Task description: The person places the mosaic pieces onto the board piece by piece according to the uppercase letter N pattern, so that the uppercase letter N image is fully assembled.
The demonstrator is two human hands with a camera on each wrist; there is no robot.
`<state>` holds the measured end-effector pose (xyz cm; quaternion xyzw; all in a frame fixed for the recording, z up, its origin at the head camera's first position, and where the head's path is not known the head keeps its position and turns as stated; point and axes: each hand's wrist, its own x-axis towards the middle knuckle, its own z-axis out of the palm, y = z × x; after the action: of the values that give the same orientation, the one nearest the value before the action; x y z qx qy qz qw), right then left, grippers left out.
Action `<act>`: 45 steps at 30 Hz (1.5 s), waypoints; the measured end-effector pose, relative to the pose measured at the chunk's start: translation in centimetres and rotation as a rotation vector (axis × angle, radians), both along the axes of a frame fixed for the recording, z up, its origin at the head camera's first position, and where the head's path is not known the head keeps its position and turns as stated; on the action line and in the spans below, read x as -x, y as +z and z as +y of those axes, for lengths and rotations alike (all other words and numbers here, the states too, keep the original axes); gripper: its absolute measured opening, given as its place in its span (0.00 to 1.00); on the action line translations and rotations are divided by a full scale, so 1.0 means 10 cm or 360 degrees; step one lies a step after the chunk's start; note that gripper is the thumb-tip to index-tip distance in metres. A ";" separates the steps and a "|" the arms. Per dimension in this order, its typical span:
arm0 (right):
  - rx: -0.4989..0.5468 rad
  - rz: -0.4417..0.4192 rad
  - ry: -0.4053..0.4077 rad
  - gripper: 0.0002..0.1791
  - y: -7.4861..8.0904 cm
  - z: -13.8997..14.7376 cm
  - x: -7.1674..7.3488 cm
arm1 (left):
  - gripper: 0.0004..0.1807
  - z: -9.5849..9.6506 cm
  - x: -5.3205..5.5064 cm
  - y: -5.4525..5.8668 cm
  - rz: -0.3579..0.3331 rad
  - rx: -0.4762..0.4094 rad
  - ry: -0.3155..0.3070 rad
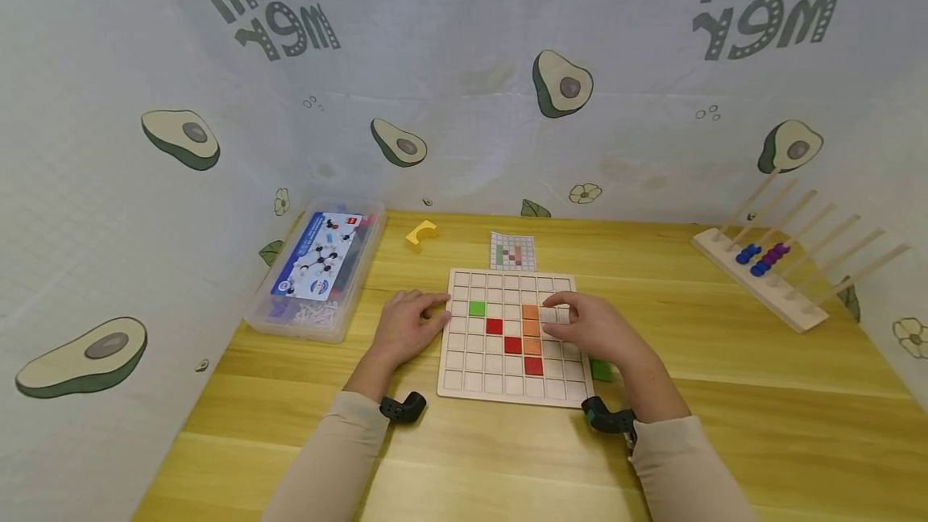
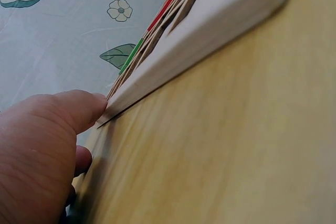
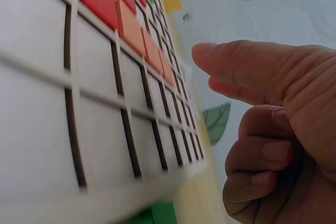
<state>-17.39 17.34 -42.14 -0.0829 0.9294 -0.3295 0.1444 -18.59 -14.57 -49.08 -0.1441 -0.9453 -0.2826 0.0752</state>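
Note:
A wooden grid board [image 1: 464, 381] lies on the table with square tiles set in its cells. One green tile [image 1: 476, 308] sits at the upper left, red tiles [image 1: 512, 345] step down diagonally, and orange tiles [image 1: 531, 329] form a column. My left hand [image 1: 406, 325] rests at the board's left side, thumb tip touching its edge in the left wrist view. Over the right part of the board hovers my right hand [image 1: 590, 329], thumb and index finger extended beside the orange column. In the right wrist view nothing shows between those fingertips, and the other fingers [image 3: 257, 150] are curled in.
A printed pattern card [image 1: 512, 252] lies behind the board. Green tiles [image 1: 601, 370] lie at its right edge, partly under my right arm. A yellow arch block [image 1: 421, 235] and a clear plastic case [image 1: 319, 264] are at left; a peg rack with beads [image 1: 761, 280] stands right.

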 end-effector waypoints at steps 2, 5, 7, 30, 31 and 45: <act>0.0000 -0.0005 -0.0012 0.23 -0.01 0.10 -0.01 | 0.19 0.00 0.00 0.00 0.0003 0.0002 0.0002; 0.0008 -0.0032 -0.0049 0.23 -0.02 0.23 -0.01 | 0.19 0.00 0.00 0.01 0.0010 0.0001 0.0004; 0.0001 -0.0039 -0.0072 0.23 -0.03 0.32 0.00 | 0.19 -0.01 0.01 0.02 0.0010 -0.0001 0.0005; 0.0056 -0.0195 -0.0013 0.28 -0.19 1.07 -0.08 | 0.19 0.01 -0.01 0.00 -0.0016 0.0001 0.0023; 0.0056 -0.0203 -0.0007 0.27 -0.19 1.08 -0.09 | 0.19 0.01 -0.01 0.00 -0.0016 -0.0004 0.0024; 0.0036 -0.0218 0.0031 0.27 -0.17 1.11 -0.12 | 0.19 0.03 -0.03 0.01 -0.0012 -0.0015 0.0027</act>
<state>-16.17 28.47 -43.85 -0.0708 0.9126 -0.3435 0.2100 -18.29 -14.32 -48.95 -0.1346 -0.9454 -0.2871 0.0748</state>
